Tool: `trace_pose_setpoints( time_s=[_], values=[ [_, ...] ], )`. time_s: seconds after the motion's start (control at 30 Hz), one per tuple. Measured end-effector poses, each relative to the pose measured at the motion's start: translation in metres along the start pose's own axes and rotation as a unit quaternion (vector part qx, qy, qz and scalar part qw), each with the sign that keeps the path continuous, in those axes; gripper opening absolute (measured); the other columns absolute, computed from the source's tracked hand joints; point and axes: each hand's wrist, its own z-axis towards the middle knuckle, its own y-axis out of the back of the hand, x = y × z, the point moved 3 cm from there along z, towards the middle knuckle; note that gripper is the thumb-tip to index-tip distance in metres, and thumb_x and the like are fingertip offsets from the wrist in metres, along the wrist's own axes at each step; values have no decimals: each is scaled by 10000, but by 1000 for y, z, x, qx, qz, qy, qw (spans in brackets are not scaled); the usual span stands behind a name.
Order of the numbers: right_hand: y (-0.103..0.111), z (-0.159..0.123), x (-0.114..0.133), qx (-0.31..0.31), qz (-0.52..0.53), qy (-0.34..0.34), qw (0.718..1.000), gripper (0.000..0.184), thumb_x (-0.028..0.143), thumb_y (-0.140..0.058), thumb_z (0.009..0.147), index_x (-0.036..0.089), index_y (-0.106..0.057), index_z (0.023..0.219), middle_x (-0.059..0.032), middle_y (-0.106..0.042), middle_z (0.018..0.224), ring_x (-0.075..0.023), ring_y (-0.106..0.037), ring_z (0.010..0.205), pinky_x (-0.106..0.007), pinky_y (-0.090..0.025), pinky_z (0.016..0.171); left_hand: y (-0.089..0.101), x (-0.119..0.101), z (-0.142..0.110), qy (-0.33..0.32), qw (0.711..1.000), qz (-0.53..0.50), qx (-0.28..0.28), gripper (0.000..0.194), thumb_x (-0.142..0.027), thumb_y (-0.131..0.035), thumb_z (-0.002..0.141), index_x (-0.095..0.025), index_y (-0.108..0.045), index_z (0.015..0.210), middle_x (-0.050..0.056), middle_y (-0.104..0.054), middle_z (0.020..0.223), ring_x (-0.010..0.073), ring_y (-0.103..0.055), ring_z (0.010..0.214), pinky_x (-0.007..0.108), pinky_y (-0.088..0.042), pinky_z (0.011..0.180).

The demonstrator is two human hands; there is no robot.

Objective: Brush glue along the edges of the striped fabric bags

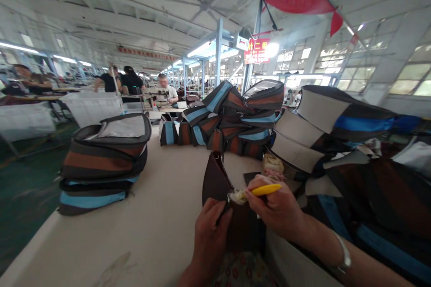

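Note:
My right hand [272, 202] is closed round a brush with a yellow handle [267, 189]. Its pale, clotted tip [237, 196] rests at the edge of a dark brown fabric piece [215, 179]. That piece curves upward and folds over at its top. Thumb and fingers of my left hand [213, 233] pinch it just below the brush tip. A further dark panel [240, 228] hangs beneath the tip, between both hands. Behind my right hand stands a pale, crusted container [273, 166], partly covered; what is inside cannot be seen.
Stacked grey, brown and blue fabric bag parts [104, 161] stand on the left of the pale table [161, 224]. More are piled at its back [232, 121]. Large grey and blue pieces [336, 121] crowd the right side. Several people work farther off, past white bins [90, 107].

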Motion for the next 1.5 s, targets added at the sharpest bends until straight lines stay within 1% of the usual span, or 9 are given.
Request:
trace_pose_setpoints(
  time_s=[0.2,0.5,0.7,0.87,1.03,1.13,1.23,1.33,1.5],
  values=[
    [30,-3,3,-27,-95,52,994,98,186,-553,963,201,-550,867,-20,-621,770,-172,-616,702,-296,-406,610,-3,-1,0,6,1000,-14,10,230,-314,-536,929,-200,-669,780,18,-569,795,158,-572,756,263,-447,690],
    [-3,13,0,-40,2,18,999,148,188,-566,961,182,-583,814,0,-598,721,-133,-583,631,-248,-439,630,-6,-1,-3,1,999,-26,23,238,-320,-550,927,-184,-623,745,9,-531,778,149,-546,732,260,-418,664],
    [12,14,0,-83,-11,24,996,120,202,-560,968,182,-594,854,-17,-611,764,-154,-602,689,-266,-449,670,-5,-1,-4,10,999,-35,25,241,-327,-546,935,-185,-631,759,16,-550,812,153,-558,775,260,-432,698],
    [11,6,5,-11,5,51,999,135,186,-543,972,193,-572,841,-1,-600,743,-142,-593,659,-255,-447,632,-5,-2,-4,4,999,-34,17,217,-329,-548,932,-184,-646,803,18,-556,821,156,-563,774,265,-441,702],
    [26,1,0,-72,-67,30,995,131,230,-551,975,193,-563,849,-15,-608,734,-167,-605,649,-296,-443,638,-5,-3,-6,-13,1000,-7,9,247,-318,-555,936,-185,-629,742,6,-554,769,146,-566,739,253,-438,674],
    [26,-7,-5,-47,-26,14,998,146,242,-529,989,202,-579,858,-18,-632,746,-177,-633,686,-290,-462,629,-5,-4,-7,-28,1000,7,0,220,-294,-567,937,-186,-642,761,5,-563,771,138,-573,726,240,-450,659],
    [27,-14,-13,-30,-73,22,997,153,244,-525,982,196,-588,852,-35,-650,746,-197,-639,679,-316,-481,648,-5,-5,-8,-73,997,32,-22,168,-231,-572,935,-178,-648,794,8,-575,771,129,-584,718,222,-468,641],
    [39,-13,-10,-75,-109,24,991,132,253,-546,975,185,-609,881,-54,-675,789,-210,-660,720,-334,-507,719,-7,-8,-10,-174,973,137,-71,125,-164,-536,943,-143,-656,916,33,-587,797,137,-584,711,238,-489,638],
    [51,8,15,-105,-55,2,993,151,251,-573,962,188,-609,829,-17,-656,762,-147,-639,638,-244,-480,607,-26,-21,-11,-344,869,340,-101,146,-108,-539,914,-69,-637,1015,55,-563,738,183,-518,644,325,-455,584]
  ],
)
